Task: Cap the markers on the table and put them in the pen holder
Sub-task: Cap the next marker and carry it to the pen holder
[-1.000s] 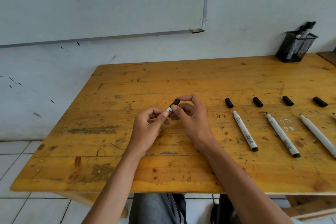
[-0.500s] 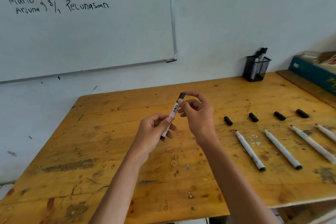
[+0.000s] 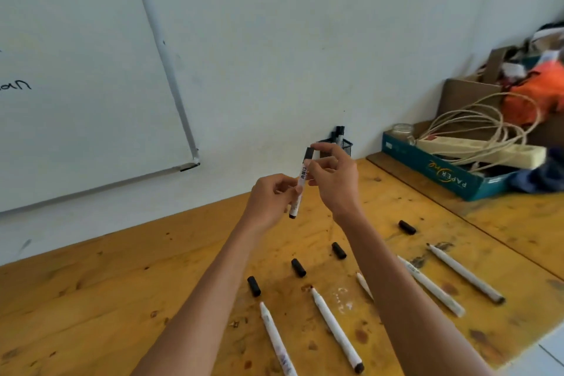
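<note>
Both hands hold one white marker (image 3: 300, 185) upright above the wooden table (image 3: 91, 299), its black cap on top. My left hand (image 3: 271, 203) grips the lower barrel. My right hand (image 3: 331, 175) pinches the capped upper end. Behind my right hand, against the wall, stands the black mesh pen holder (image 3: 346, 146) with markers in it, partly hidden. On the table lie several uncapped white markers, among them one (image 3: 276, 339) nearest me and another (image 3: 335, 330) beside it. Several loose black caps lie beyond their tips, such as one cap (image 3: 254, 286) and a second (image 3: 298, 267).
A whiteboard (image 3: 76, 85) hangs on the wall at the left. At the right, a teal cardboard box (image 3: 439, 171) holds a power strip and coiled cable, with brown boxes and orange cloth behind it. The table's right edge runs near the outermost marker.
The marker has risen with both hands, from low over the table to upright before the wall. The view has swung up and to the right, toward the pen holder.
</note>
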